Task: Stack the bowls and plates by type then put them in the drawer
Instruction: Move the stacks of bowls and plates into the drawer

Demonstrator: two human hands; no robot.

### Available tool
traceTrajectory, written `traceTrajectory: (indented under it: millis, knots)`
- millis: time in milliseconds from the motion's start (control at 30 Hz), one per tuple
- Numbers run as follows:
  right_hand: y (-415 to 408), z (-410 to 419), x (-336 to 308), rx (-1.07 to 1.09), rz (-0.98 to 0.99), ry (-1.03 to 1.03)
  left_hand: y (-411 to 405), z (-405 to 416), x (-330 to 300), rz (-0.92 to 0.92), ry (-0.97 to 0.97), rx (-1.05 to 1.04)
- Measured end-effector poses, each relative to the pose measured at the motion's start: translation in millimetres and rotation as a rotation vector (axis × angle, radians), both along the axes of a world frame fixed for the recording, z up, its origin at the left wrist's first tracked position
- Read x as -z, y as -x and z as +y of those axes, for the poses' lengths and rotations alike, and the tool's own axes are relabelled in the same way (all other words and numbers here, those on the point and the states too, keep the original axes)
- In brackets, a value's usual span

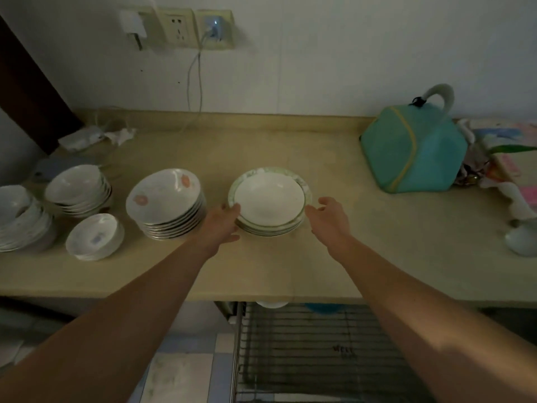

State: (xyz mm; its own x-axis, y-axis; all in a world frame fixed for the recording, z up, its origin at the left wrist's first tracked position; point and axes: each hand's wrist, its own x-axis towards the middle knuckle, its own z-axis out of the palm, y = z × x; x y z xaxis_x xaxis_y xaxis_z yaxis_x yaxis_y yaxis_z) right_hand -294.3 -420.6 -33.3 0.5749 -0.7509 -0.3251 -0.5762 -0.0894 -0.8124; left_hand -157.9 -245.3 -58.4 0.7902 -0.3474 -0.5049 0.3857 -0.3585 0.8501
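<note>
Plate stack (268, 199) on counter (348, 228), left hand (220, 225) touching rim, right hand (328, 218) spread beside, no legible labels

Both arms reached forward over the counter (290, 271). The left hand (222, 225) touched the near-left rim of a short stack of green-rimmed plates (268, 199), fingers against its edge. The right hand (327, 218) hovered just beside the stack's right side, fingers spread and curled, apart from the rim. Left of the left hand stood a taller stack of flower-printed plates (164, 196), then a single small bowl (93, 235), with two more bowl stacks (77, 186) farther left. Well right of the right hand sat a teal mesh food cover (412, 152). Beneath the forearms, a wire drawer rack (313, 353) stood pulled out.
</note>
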Motion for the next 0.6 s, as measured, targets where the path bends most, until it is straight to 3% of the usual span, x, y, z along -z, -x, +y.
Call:
traceTrajectory:
  millis: [167,367,600]
  knots:
    - [-26,-7,16,0.06,0.018,-0.054,-18,-19,14,0.014,0.006,-0.041]
    - [-55,-18,23,0.072,-0.013,-0.047,-45,-41,26,-0.158,-0.028,-0.091]
    - [-47,-25,38,0.091,-0.029,-0.183,-45,-46,38,-0.135,0.031,-0.187]
